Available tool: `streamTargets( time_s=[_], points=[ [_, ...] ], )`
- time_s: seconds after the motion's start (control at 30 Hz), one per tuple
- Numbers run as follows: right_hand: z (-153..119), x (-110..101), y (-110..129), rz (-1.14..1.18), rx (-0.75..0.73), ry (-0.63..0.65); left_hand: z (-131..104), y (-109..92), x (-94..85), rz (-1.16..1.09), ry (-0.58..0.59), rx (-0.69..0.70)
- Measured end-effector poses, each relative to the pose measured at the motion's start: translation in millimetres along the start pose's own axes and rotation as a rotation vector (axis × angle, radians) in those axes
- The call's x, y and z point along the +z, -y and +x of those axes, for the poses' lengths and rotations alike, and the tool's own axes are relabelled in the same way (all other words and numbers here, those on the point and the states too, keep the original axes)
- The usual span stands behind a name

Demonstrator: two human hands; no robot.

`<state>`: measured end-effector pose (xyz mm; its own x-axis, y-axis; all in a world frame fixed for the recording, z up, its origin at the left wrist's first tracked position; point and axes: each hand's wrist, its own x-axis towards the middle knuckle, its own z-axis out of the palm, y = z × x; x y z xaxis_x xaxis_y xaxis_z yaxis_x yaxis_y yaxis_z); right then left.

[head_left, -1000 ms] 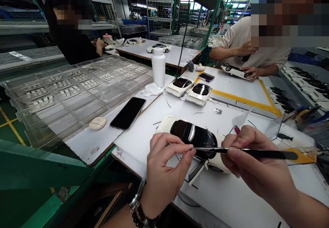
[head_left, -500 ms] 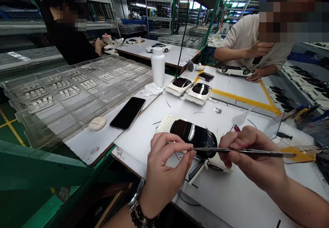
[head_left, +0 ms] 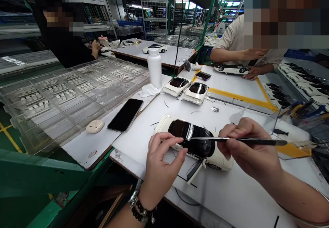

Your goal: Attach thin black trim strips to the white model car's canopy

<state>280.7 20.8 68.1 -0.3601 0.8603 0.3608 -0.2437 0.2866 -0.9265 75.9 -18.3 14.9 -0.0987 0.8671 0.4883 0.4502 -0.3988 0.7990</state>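
Note:
Metal tweezers [head_left: 257, 141] lie across the fingers of my right hand [head_left: 246, 146], which is closed on them, their tips pointing left over the roof of a white model car [head_left: 167, 122]. My left hand [head_left: 164, 163] is at the near side of the car, thumb and forefinger apart, with nothing visible between them; it wears a bracelet of black beads. The car has a black roof and hood glass, and its near door [head_left: 196, 172] stands open. Part of the car is hidden behind my hands.
Two white model cars [head_left: 196, 92] stand behind, near a white bottle [head_left: 154, 67]. A phone [head_left: 125, 115] and a cream case [head_left: 95, 126] lie left, beside a clear compartment tray [head_left: 84, 106]. Across the table a person handles an upturned car [head_left: 230, 69]. Another person sits far left.
My left thumb and forefinger have parted from the tweezer tips and moved slightly left. The tweezers have risen a little. The whole view has shifted slightly.

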Motion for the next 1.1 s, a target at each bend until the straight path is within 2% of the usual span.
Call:
streamTargets(
  time_s=[0.17, 0.3, 0.37, 0.43, 0.53, 0.6, 0.67, 0.8, 0.9, 1.03, 1.1],
  points=[
    [-1.3, -0.5, -1.8, -0.024, -0.002, 0.021, 3.1, 5.9, 7.3, 0.032, 0.016, 0.07],
    [0.5, 0.6, 8.3, -0.152, 0.003, 0.104, 6.1, 8.9, 10.8, -0.054, 0.059, 0.13],
    [-0.1, -2.0, 21.2, -0.365, -0.062, 0.112, 5.1, 11.2, 10.3, -0.124, 0.096, 0.153],
    [-3.8, -9.9, 36.3, -0.697, -0.174, 0.118, 2.2, 14.2, 8.8, -0.18, 0.132, 0.172],
    [-17.1, -31.7, 50.3, -1.249, -0.344, 0.314, -2.9, 18.8, 5.8, -0.225, 0.167, 0.188],
    [-31.4, -48.9, 47.8, -1.539, -0.456, 0.43, -5.2, 20.9, 3.9, -0.251, 0.203, 0.216],
    [-49.7, -64.1, 36.4, -1.737, -0.486, 0.469, -6.0, 22.1, 2.3, -0.274, 0.252, 0.248],
    [-93.7, -80.5, 11.0, -1.939, -0.246, 0.435, -6.0, 25.4, -0.7, -0.288, 0.285, 0.265],
    [-127.3, -80.8, 10.9, -1.951, -0.056, 0.371, -7.5, 30.2, -2.8, -0.282, 0.281, 0.261],
    [-169.5, -83.0, 27.3, -1.971, 0.312, 0.083, -10.6, 34.9, -4.3, -0.283, 0.291, 0.244],
    [-188.4, -91.4, 31.5, -1.971, 0.32, -0.016, -11.5, 35.2, -4.4, -0.293, 0.282, 0.236]
  ],
)
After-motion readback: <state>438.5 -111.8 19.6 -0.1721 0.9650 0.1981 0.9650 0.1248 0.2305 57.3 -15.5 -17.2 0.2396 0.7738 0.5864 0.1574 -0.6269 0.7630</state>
